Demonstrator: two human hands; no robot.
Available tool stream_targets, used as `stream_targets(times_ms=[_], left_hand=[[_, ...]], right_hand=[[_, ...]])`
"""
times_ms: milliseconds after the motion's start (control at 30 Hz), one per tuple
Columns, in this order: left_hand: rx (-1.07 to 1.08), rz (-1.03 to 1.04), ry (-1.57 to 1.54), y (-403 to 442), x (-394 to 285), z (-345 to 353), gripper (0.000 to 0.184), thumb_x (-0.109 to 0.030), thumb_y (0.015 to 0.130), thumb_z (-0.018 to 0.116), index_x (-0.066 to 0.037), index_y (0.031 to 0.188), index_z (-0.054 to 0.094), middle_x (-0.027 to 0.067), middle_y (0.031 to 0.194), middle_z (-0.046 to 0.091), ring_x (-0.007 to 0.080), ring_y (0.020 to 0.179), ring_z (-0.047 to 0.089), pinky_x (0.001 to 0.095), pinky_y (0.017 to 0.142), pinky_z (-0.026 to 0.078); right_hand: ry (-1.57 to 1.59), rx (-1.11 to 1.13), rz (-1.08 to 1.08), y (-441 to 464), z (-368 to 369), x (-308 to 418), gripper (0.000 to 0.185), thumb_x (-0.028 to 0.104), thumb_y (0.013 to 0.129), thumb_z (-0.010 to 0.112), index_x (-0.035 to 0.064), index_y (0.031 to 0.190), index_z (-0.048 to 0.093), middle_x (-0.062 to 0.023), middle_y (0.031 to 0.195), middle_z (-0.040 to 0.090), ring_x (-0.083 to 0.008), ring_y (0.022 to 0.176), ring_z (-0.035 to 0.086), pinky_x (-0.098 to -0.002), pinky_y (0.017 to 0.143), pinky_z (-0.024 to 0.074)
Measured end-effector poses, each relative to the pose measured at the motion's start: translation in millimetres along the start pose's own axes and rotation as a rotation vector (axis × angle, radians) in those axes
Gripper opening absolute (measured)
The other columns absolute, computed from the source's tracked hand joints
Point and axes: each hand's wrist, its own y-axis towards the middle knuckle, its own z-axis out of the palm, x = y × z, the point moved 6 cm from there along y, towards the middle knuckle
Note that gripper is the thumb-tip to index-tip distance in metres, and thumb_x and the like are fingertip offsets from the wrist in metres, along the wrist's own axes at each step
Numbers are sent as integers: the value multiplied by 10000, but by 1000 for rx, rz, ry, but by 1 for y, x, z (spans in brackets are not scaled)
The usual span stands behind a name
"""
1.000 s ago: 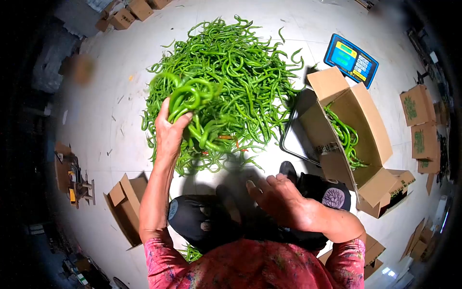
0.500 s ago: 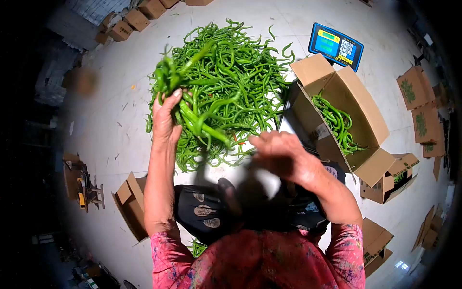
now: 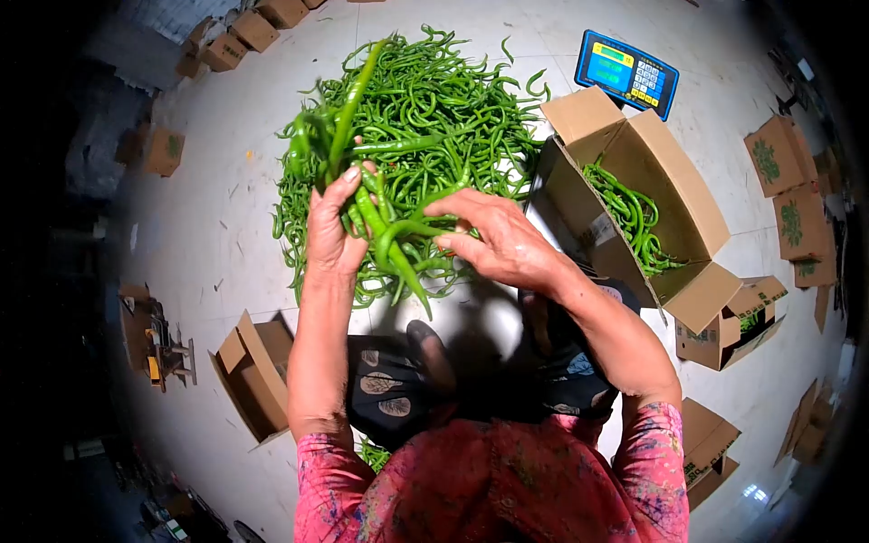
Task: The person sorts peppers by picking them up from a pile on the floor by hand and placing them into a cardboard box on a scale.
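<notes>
My left hand (image 3: 337, 222) is wrapped round a bunch of long green peppers (image 3: 369, 213), raised above the near left part of a large pepper pile (image 3: 444, 109) on the floor. Some of the bunch points up past the thumb, and some hangs down to the right. My right hand (image 3: 493, 237) is at the right side of the bunch, thumb and fingers apart around the end of one pepper; whether it grips that pepper I cannot tell. To the right, an open cardboard box (image 3: 679, 181) has green peppers (image 3: 629, 217) inside.
Behind the box stands a blue scale display (image 3: 626, 74). A smaller open box (image 3: 731, 324) sits at the right, another (image 3: 253, 376) at the lower left. Closed cartons (image 3: 778, 156) line the right side, more (image 3: 253, 31) the back left. A small wooden stool (image 3: 172, 353) is at the left.
My right hand has come up and left to the bunch, its fingers opening. My left hand has shifted slightly right with the peppers still in it.
</notes>
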Motion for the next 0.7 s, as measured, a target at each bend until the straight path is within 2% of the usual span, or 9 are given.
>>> stream_targets(times_ms=[67, 100, 200, 233, 333, 367, 467, 600, 700], left_hand=[[10, 2, 51, -2, 9, -2, 413, -61, 882, 586, -44, 1288, 510, 62, 961, 651, 146, 843, 629, 266, 713, 538], [11, 1, 97, -4, 11, 0, 390, -54, 873, 594, -33, 1258, 536, 60, 964, 653, 134, 830, 629, 260, 712, 539], [-44, -40, 162, -5, 24, -8, 355, -68, 868, 612, -35, 1216, 556, 57, 942, 660, 126, 787, 630, 253, 690, 536], [-65, -44, 146, -7, 25, -6, 257, -91, 844, 653, -28, 1084, 588, 65, 884, 653, 124, 716, 618, 251, 631, 515], [-89, -53, 105, -3, 27, -19, 227, -91, 847, 649, -12, 1052, 594, 69, 864, 651, 131, 693, 615, 256, 626, 516], [-112, -44, 104, 1, 29, -29, 228, -76, 848, 643, 1, 1055, 585, 79, 876, 647, 146, 720, 619, 277, 642, 526], [-271, -71, 95, 3, 32, -43, 228, -59, 847, 640, 1, 1058, 579, 87, 896, 643, 161, 758, 623, 298, 668, 537], [-240, -63, -32, 12, 35, -56, 206, -39, 851, 629, 6, 1045, 577, 107, 898, 641, 194, 794, 635, 325, 709, 552], [-267, -29, -41, 18, 33, -71, 177, -50, 876, 609, 26, 1035, 596, 125, 921, 656, 213, 821, 649, 338, 748, 564]], right_hand=[[26, -37, -117, 3, 10, 4, 289, 151, 835, 619, 5, 1083, 594, -194, 993, 611, -358, 882, 605, -425, 756, 480], [35, -52, -154, 4, 13, 7, 263, 154, 843, 607, 19, 1069, 606, -169, 922, 637, -356, 832, 619, -415, 731, 489], [79, 89, -6, 7, 20, 6, 234, 150, 852, 586, 39, 1056, 617, -146, 828, 654, -373, 778, 620, -404, 714, 499], [143, 70, 9, 7, 21, 4, 214, 174, 887, 558, 49, 1050, 616, -115, 761, 658, -325, 706, 639, -379, 683, 505], [294, 68, 170, 7, 22, 2, 210, 192, 924, 529, 46, 1053, 608, -106, 769, 660, -238, 663, 645, -342, 652, 504], [265, 45, 139, 8, 22, 3, 220, 212, 949, 509, 41, 1060, 593, -89, 741, 649, -169, 619, 628, -306, 623, 502], [344, 68, 172, 7, 25, 6, 205, 197, 953, 499, 44, 1060, 584, -81, 784, 652, -153, 658, 628, -279, 646, 501], [606, 12, 272, 9, 13, 2, 208, 209, 969, 479, 54, 1050, 592, -49, 881, 644, -119, 741, 614, -284, 704, 485], [269, 46, 8, 11, 4, 16, 195, 171, 943, 501, 40, 1029, 616, -85, 869, 637, -207, 770, 623, -329, 724, 488]])
